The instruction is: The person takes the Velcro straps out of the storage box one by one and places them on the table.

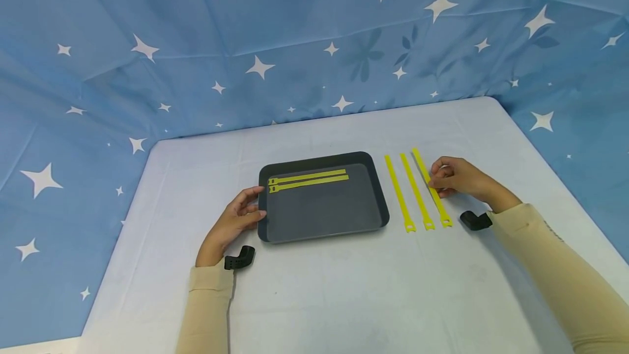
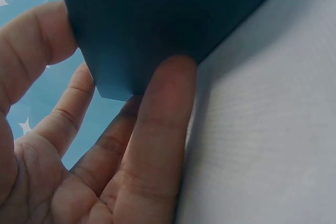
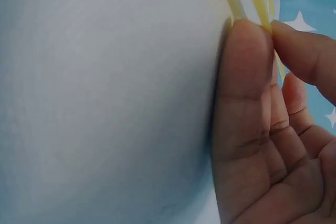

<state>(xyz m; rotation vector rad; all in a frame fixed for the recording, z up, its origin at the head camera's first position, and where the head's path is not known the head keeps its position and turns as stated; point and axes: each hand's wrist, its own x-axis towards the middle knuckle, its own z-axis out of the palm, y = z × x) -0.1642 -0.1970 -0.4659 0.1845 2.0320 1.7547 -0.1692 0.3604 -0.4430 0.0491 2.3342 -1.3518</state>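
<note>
My left hand (image 1: 239, 216) holds the left side of a dark grey tray (image 1: 324, 234), thumb and fingertips at its rim. In the left wrist view, the fingers (image 2: 163, 129) rest against the tray's outer wall (image 2: 147, 30). Two yellow hook-and-loop cable ties (image 1: 314, 180) lie side by side near the tray's far edge. To the right of the tray, my right hand (image 1: 454, 179) pinches another yellow cable tie (image 1: 439, 201), the rightmost of three. A shadow runs along its left edge. Beside it lie a middle cable tie (image 1: 416, 190) and a left one (image 1: 399, 193), slotted heads toward me.
A white cloth covers the table (image 1: 344, 294). Behind it and at both sides hangs a blue curtain (image 1: 295, 31) with white stars. Each wrist wears a small black camera, one (image 1: 239, 258) near the tray's front left corner.
</note>
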